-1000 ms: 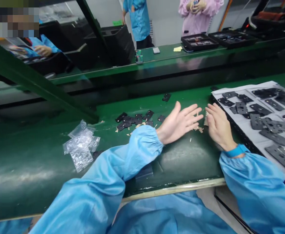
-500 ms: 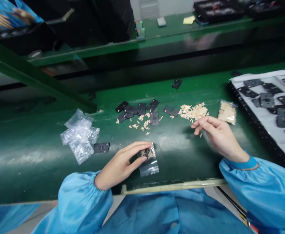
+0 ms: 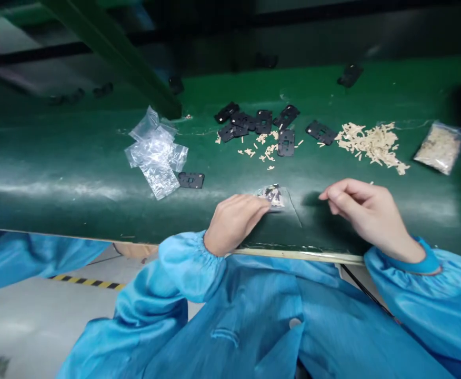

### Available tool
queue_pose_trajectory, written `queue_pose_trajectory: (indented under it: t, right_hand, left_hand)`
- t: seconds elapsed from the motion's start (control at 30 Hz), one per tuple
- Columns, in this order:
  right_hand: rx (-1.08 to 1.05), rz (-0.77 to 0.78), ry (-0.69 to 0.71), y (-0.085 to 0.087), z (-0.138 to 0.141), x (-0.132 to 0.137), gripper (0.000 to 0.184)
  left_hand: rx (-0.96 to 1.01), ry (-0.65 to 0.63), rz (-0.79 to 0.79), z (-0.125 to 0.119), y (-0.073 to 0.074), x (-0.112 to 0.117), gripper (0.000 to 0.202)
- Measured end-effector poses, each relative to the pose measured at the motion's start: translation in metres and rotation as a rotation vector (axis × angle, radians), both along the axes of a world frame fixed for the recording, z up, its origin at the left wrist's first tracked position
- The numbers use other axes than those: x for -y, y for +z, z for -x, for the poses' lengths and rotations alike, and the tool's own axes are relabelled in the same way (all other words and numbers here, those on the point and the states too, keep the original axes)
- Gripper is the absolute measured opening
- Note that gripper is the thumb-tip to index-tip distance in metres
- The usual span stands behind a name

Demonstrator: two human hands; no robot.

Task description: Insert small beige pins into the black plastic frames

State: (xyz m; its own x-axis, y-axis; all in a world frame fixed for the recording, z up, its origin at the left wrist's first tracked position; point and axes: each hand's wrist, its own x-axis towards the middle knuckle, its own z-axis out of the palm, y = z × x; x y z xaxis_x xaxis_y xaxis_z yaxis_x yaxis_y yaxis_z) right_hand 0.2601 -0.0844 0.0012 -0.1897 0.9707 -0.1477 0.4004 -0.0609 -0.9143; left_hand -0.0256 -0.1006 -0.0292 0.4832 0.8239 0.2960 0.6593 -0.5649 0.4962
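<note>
My left hand is closed on a small clear plastic bag with small bits inside, near the front edge of the green bench. My right hand hovers to the right of it with fingers curled and pinched together; what it holds, if anything, is too small to see. Beyond the hands lie several flat black parts and a heap of small beige pieces. A filled clear bag of beige pieces rests at the far right.
A pile of empty clear bags lies at the left, with a single black part beside it. A green slanted beam crosses the back left. Another black part lies at the back. The grey floor with a striped line shows below left.
The view has tilted down and the hands have come nearer the bench's front edge. My left hand has gathered the small bag closer. My right hand stays curled.
</note>
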Motion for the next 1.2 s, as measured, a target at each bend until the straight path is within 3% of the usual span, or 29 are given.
queue_pose_trajectory:
  t: [0.07,0.2,0.33,0.47,0.6,0.67,0.77,0.87,0.93,1.0,1.1,1.2]
  right_hand:
    - [0.064,-0.135,0.028,0.003,0.01,0.001,0.023]
    - [0.215,-0.559,0.084,0.006,0.024,-0.013,0.021]
    - [0.395,-0.704,0.137,0.011,0.024,-0.036,0.024]
    - [0.471,-0.635,0.065,0.029,0.022,-0.051,0.02]
    - [0.34,-0.424,0.082,0.05,0.025,-0.064,0.015]
    - [0.238,-0.284,0.138,0.053,0.026,-0.069,0.017]
    - [0.02,-0.124,0.143,0.039,0.026,-0.076,0.02]
    - [-0.185,-0.08,0.007,0.012,0.024,-0.082,0.022]
    - [-0.238,-0.108,-0.08,-0.005,0.023,-0.085,0.025]
    - [-0.254,-0.156,-0.108,-0.015,0.025,-0.086,0.025]
    - [-0.215,-0.219,-0.108,-0.018,0.03,-0.082,0.025]
    - [-0.208,-0.227,-0.136,-0.017,0.033,-0.079,0.027]
  left_hand:
    - [0.114,0.024,0.106,-0.01,0.013,-0.019,0.017]
    - [0.189,-0.054,0.247,-0.036,0.034,-0.06,0.012]
    - [0.241,-0.069,0.252,-0.055,0.047,-0.089,0.007]
    - [0.383,-0.071,0.294,-0.06,0.058,-0.109,0.011]
    - [0.477,-0.084,0.342,-0.059,0.062,-0.125,0.014]
    - [0.509,-0.069,0.332,-0.06,0.058,-0.129,0.016]
    - [0.557,0.062,0.179,-0.065,0.044,-0.127,0.023]
    - [0.582,0.275,0.024,-0.073,0.027,-0.118,0.017]
    - [0.599,0.291,0.095,-0.079,0.019,-0.112,0.016]
    - [0.635,0.227,0.244,-0.085,0.014,-0.106,0.022]
    - [0.665,0.16,0.393,-0.09,0.013,-0.101,0.029]
    - [0.666,0.149,0.413,-0.089,0.015,-0.104,0.03]
